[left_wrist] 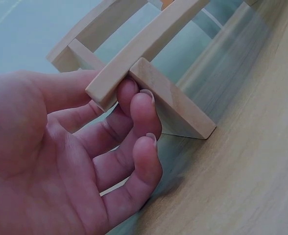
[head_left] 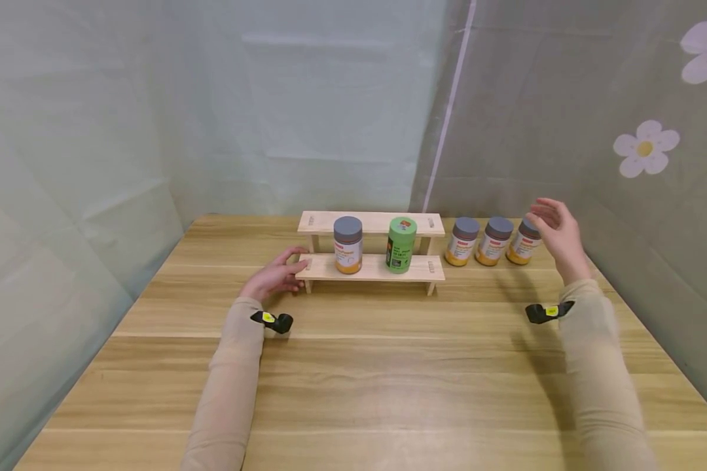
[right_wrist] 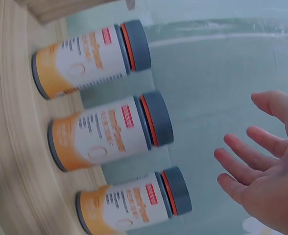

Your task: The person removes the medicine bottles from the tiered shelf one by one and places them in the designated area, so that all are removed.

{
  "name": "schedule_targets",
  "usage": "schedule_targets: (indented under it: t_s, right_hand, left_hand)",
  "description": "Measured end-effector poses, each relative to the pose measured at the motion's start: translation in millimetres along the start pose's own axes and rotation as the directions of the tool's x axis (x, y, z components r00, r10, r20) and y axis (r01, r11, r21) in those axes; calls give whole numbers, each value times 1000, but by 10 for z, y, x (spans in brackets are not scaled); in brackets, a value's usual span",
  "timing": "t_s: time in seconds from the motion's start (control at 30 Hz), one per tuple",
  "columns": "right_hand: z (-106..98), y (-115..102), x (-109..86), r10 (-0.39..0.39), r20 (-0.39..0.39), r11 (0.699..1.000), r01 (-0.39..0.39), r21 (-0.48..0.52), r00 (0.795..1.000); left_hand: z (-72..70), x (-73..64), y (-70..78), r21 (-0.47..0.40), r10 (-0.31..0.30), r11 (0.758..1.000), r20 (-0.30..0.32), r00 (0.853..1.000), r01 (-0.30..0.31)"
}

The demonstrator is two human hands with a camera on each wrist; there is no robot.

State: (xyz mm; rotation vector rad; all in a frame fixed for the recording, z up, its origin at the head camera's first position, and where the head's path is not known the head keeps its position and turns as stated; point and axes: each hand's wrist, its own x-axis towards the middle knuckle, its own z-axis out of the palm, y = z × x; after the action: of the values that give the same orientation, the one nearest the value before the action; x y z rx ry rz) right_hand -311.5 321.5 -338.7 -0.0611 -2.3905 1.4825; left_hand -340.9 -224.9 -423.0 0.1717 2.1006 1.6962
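Note:
My left hand (head_left: 273,278) grips the left end of the lower board of a two-tier wooden rack (head_left: 324,222). In the left wrist view, its fingers curl under the end of the board (left_wrist: 134,54), close by a slanted leg (left_wrist: 173,100). On the lower tier stand a grey-lidded supplement jar (head_left: 348,247) and a green jar (head_left: 401,246). My right hand (head_left: 556,232) hovers beside the rightmost of three grey-lidded jars (head_left: 523,244), its fingers relaxed and holding nothing. The right wrist view shows a gap between the fingertips and the jar lids (right_wrist: 157,119).
The other two jars of that row, the middle one (head_left: 494,242) and the one nearest the rack (head_left: 462,243), stand upright on the wooden table (head_left: 383,379). Pale curtains (head_left: 330,98) hang behind and at both sides.

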Motion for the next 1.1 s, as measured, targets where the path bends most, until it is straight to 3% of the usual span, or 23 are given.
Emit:
schedule_targets:
  t_s: [0.7,1.1]
  right_hand:
    - [259,-35,-170,-92,35,989,87,120,995]
    - [365,-64,-198,-119,120,989,107,105,986]
  left_hand:
    - [20,-31,15,7,7,1000,-14,1000,-7]
    - [21,-38,35,-7,0,1000,-12,1000,0]
